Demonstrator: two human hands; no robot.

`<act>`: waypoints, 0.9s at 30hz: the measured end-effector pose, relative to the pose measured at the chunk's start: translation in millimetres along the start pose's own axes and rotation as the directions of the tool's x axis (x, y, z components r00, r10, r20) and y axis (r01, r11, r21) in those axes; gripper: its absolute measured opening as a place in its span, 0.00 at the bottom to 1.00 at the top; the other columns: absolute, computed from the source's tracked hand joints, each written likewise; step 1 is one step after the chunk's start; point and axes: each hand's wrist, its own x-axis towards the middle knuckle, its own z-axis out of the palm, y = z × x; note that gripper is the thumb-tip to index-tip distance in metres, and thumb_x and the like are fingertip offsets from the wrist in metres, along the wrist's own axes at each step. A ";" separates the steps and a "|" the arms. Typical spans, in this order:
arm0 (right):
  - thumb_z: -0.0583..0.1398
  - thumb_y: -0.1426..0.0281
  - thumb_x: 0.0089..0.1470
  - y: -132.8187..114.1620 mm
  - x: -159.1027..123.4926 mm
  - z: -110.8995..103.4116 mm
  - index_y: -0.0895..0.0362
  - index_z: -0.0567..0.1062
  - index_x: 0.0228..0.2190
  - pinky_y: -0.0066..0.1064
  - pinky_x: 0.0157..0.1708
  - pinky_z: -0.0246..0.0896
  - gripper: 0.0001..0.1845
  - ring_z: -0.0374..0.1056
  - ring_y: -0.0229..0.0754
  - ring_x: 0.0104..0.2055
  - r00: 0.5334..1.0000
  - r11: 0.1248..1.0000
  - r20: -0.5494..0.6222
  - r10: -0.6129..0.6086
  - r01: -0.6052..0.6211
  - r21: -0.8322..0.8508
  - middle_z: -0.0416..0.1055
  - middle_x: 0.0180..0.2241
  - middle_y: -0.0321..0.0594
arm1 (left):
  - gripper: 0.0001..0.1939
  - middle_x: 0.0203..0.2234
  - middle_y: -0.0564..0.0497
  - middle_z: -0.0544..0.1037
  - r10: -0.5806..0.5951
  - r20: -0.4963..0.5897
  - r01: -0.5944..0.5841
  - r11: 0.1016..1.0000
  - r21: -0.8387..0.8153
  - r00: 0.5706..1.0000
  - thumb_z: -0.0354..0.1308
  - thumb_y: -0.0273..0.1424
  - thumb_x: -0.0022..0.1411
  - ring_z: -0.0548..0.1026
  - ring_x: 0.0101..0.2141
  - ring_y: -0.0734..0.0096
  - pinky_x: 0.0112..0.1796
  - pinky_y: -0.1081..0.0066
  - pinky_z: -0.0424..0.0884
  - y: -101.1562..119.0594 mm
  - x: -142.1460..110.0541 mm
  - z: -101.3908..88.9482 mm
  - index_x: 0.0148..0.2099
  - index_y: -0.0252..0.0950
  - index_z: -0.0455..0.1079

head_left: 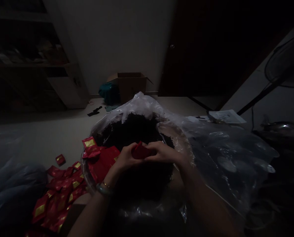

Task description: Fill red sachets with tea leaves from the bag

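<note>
Far L on the floor, loose red foil sachets w/ gold labels (57,200) lie in a spread, one stray sachet (60,159) just apart from the rest. Next, flat red packets (103,164) overlap the near-left side of a clear basin (183,144), which holds a heap of dark loose leaf, prob. tea (134,131). A clear poly bag (139,105) bunches up behind the heap. Left hand (127,157), green bangle (103,189) at wrist, and right hand (163,153) meet above the leaf, both in a narrow pinch on one small red sachet (140,150). Can't tell if its mouth is open. Further R, a clear plastic sheet (226,154) spreads across the floor. Risks: dim light makes a bad pinch easy to miss, so sachet could slip into the dark leaf & be hard to spot. Too hard a squeeze could split the foil. Packets on the basin side could slide in if bumped. A forearm snagging the poly bag could drag the basin.
</note>
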 end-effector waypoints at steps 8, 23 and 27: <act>0.65 0.70 0.46 1.3 -1.8 -1.6 0.58 0.75 0.30 0.26 0.28 0.62 0.07 0.69 0.38 0.29 0.993 0.979 -0.003 0.121 -0.119 0.167 0.73 0.28 0.33 | 0.22 0.28 0.55 0.75 -0.023 0.038 0.021 0.998 0.063 0.999 0.69 0.37 0.41 0.71 0.29 0.71 0.30 0.75 0.65 -4.4 0.8 2.6 0.38 0.34 0.70; 0.69 0.65 0.43 -7.0 -9.2 -11.8 0.54 0.73 0.43 0.36 0.44 0.66 0.23 0.69 0.44 0.44 0.965 0.992 -0.227 -0.129 0.127 -0.023 0.71 0.43 0.42 | 0.15 0.23 0.56 0.71 0.101 -0.182 -0.095 0.995 0.039 0.978 0.68 0.38 0.45 0.66 0.25 0.76 0.27 0.76 0.62 -4.0 -0.8 4.5 0.29 0.36 0.66; 0.65 0.71 0.49 -21.3 -4.9 0.0 0.56 0.75 0.36 0.30 0.38 0.66 0.10 0.70 0.40 0.37 0.957 0.981 -0.220 -0.189 0.195 0.004 0.73 0.35 0.39 | 0.14 0.24 0.55 0.71 0.171 -0.247 -0.166 0.985 0.040 0.954 0.67 0.38 0.48 0.66 0.25 0.76 0.27 0.75 0.64 -6.5 -3.4 8.4 0.29 0.37 0.66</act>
